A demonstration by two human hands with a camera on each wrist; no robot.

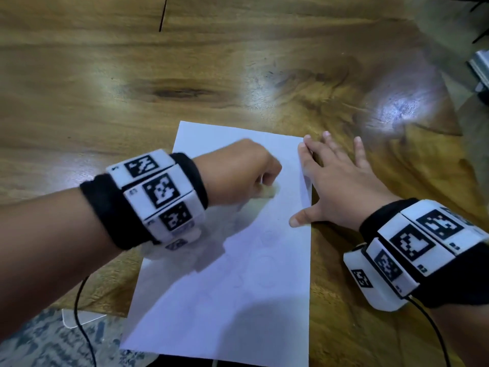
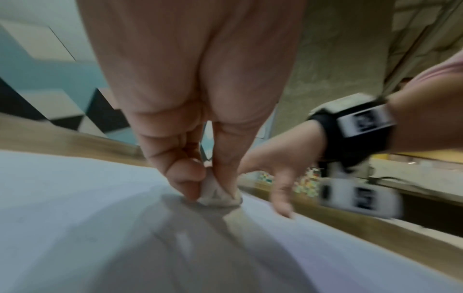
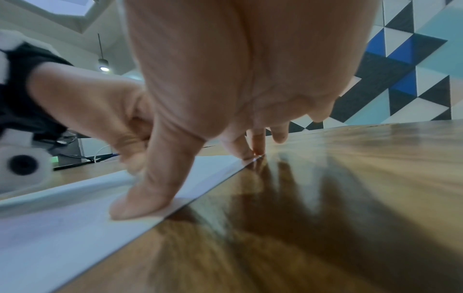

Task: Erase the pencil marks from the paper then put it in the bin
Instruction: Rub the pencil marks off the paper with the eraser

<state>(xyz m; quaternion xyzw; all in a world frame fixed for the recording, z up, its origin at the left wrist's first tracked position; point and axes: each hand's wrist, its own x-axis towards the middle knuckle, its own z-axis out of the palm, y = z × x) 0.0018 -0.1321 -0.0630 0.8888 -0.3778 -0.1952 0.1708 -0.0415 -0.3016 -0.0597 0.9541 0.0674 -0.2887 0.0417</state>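
Meanwhile left hand (image 1: 238,173) pinches eraser (image 2: 219,195) on paper (image 1: 238,300); flat right hand (image 1: 336,184) pins its edge.

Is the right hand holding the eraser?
No. The right hand lies flat with fingers spread on the white paper sheet's right edge, while the left hand pinches the small whitish eraser.

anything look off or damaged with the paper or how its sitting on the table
One thing: the paper lies skewed on the wooden table, and its near edge seems to overhang the table's edge. No tears or creases show. The left hand rubs an eraser on it while the right hand presses its right edge flat.
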